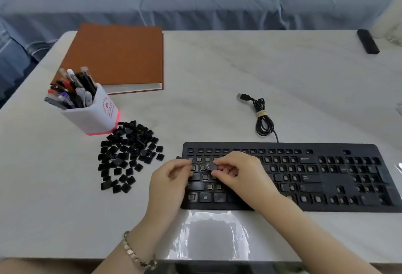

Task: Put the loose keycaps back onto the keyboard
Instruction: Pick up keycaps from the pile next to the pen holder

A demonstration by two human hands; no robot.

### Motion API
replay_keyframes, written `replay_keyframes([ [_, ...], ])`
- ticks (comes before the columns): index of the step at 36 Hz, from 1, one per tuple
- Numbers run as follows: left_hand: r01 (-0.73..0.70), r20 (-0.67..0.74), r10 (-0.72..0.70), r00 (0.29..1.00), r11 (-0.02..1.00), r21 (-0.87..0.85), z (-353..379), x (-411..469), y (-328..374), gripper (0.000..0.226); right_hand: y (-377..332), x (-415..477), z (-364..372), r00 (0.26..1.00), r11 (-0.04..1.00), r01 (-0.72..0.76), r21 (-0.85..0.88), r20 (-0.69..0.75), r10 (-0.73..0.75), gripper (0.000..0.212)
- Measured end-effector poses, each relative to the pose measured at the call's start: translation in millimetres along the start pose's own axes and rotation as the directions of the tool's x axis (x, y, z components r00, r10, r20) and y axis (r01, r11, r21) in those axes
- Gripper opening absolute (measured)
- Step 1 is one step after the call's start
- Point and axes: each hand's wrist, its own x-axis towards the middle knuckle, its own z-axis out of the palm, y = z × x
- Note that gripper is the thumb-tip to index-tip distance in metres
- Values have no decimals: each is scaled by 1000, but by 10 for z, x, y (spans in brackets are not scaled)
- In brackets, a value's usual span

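Keycap [210,166] pinched in right hand [237,173] over keyboard [326,186], left rows; left hand [169,178] curled, contents unclear. Seating step; next: square it over bare slot, press.

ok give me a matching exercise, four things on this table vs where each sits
Things: 1 brown hardcover notebook; 2 white pen pot with pink base; 3 coiled black USB cable; 4 pile of loose black keycaps.
Places: a left of the black keyboard; b far left of the white table; c behind the keyboard; d between notebook and keycaps.
Pairs: 1b, 2d, 3c, 4a.
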Motion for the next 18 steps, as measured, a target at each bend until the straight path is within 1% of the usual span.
replay_keyframes([
  [2, -35, -50, 38, 998, 998, 52, -57, 16, -15, 16, -2, 46, 38, 999, 1000, -18, -17, 26, 19, 18],
  [5, 12, -79, -8, 997, 999, 49, -86, 48, -60, 16, -24, 138, 102, 994, 997, -30, -72, 100, 38, 16],
  [7, 50, -59, -48, 997, 999, 23, -83, 58, -72, 15, -52, 199, 161, 988, 994, -34, -107, 144, 49, 15],
  [11, 58, -12, -58, 998, 998, 0, -84, 80, -74, 14, -105, 282, 249, 978, 979, -16, -205, 202, 58, 22],
  [13, 55, -5, -55, 998, 998, 1, -89, 94, -77, 15, -120, 308, 251, 975, 969, -5, -248, 215, 60, 22],
  [18, 52, -14, -51, 999, 998, 29, -95, 114, -110, 17, -131, 336, 254, 972, 959, -10, -284, 221, 76, 25],
])
